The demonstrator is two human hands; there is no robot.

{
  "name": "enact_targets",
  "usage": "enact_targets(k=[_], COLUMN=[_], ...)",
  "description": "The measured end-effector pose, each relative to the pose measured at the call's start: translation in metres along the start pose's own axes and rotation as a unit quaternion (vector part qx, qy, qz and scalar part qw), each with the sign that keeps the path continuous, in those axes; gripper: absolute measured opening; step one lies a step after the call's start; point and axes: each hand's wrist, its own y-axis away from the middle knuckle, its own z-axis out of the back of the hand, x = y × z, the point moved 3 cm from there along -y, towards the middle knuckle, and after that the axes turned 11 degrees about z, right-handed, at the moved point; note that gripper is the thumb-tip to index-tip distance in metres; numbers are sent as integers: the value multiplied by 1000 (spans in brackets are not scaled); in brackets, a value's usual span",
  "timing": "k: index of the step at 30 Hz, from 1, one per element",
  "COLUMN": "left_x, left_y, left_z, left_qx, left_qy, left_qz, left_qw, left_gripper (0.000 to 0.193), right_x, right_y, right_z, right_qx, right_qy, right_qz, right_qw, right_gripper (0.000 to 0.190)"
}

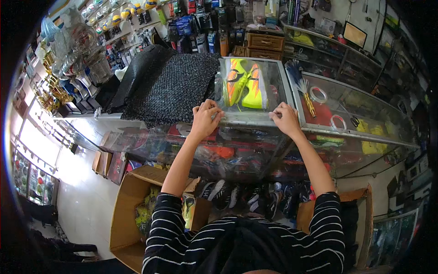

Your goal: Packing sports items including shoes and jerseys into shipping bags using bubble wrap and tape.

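A pair of neon yellow and orange sports shoes (253, 87) lies in a clear plastic bag (273, 75) on the glass-topped counter. At the bag's near left corner is my left hand (207, 118), its fingertips pinched on the plastic edge. My right hand (284, 118) pinches the near right part of the same edge. The shoes lie beyond and between both hands. Black bubble wrap (171, 85) is spread on the counter just left of the bag, close to my left hand.
Right of the bag, two tape rolls (318, 95) (338, 123), scissors (355, 120) and shuttlecock-like feathered items (306, 99) lie on the counter. Trophies (54, 85) stand at far left. An open cardboard box (126, 212) and shoes (222, 195) are below.
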Motion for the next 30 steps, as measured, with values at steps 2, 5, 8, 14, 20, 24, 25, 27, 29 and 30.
enact_targets(k=[2, 5, 8, 14, 20, 24, 25, 27, 29, 30], left_x=[3, 11, 23, 32, 22, 6, 0, -9, -17, -23], left_y=[-3, -13, -25, -33, -29, -16, -13, -7, -6, -6], left_z=[-4, -12, -19, -24, -17, -2, 5, 14, 17, 16], left_qx=[-1, 21, 64, 163, 152, 84, 26, -13, -46, -46], left_qy=[16, 37, 80, 113, 82, 69, 42, 30, 16, -11], left_qz=[25, 59, 108, 156, 144, 111, 78, 26, -19, -84], left_qw=[1000, 997, 989, 968, 974, 988, 996, 999, 999, 995], left_gripper=[23, 30, 33, 37, 36, 31, 26, 22, 22, 24], right_x=[7, 25, 55, 75, 59, 56, 55, 54, 55, 55], right_y=[-2, -5, -8, -22, -21, -17, -16, -17, -18, -18], right_z=[6, 12, 3, -32, -40, -42, -43, -43, -44, -45], right_qx=[-28, -94, -143, -82, -75, -93, -92, -85, -81, -75], right_qy=[61, 102, 98, 229, 200, 159, 162, 139, 129, 118], right_qz=[11, 77, 270, 378, 397, 408, 403, 391, 381, 375], right_qw=[998, 987, 947, 893, 892, 894, 896, 906, 912, 916], right_gripper=[16, 13, 16, 20, 22, 21, 21, 24, 24, 25])
